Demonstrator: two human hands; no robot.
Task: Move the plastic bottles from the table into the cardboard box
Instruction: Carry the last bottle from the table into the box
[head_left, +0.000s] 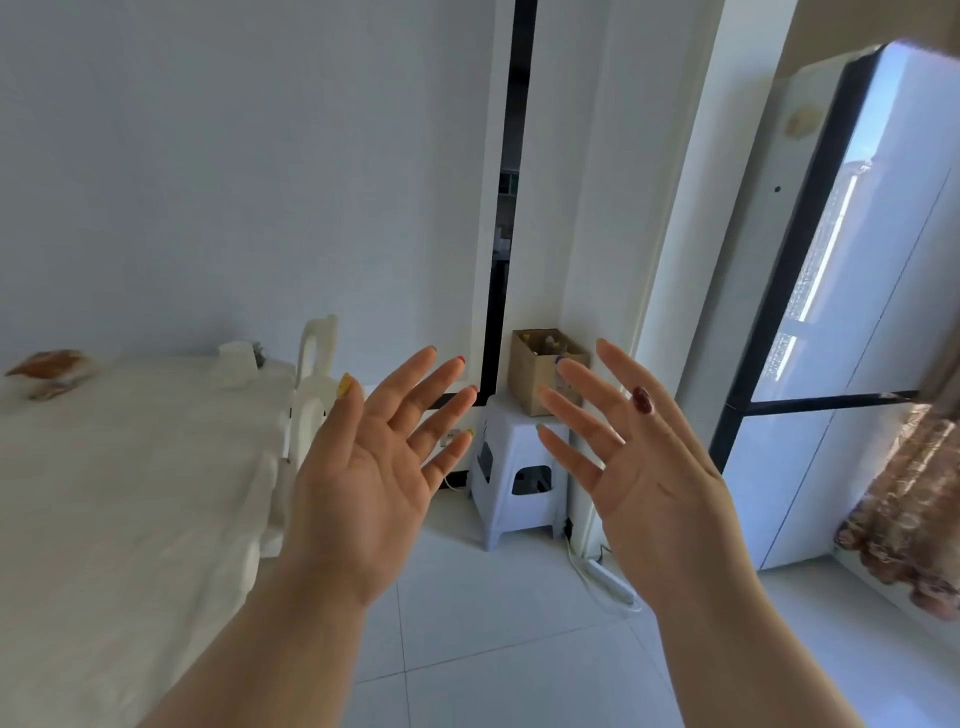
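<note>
while both palms face the camera with nothing in them, the task looks either finished or paused between trips. the left hand (363, 467) is spread wide, fingers apart and empty; the right hand (644, 467) is the same, splayed and bare, about three o'clock from the left one. the cardboard box (535, 374) stands on a pale plastic stool (514, 467) at roughly twelve o'clock, seen between the two sets of fingertips against the wall corner. its top is open and a few bottles (548, 343) seem to sit inside, though they are too small to count. the table (130, 467), draped in white cloth, runs off toward nine o'clock; on its far end a pale container (236, 358) stands by a small dark item, too blurred to name. if that is a bottle, the next move calls for turning toward ten o'clock, reaching over the cloth, closing a hand round it, and carrying it back to the box.
</note>
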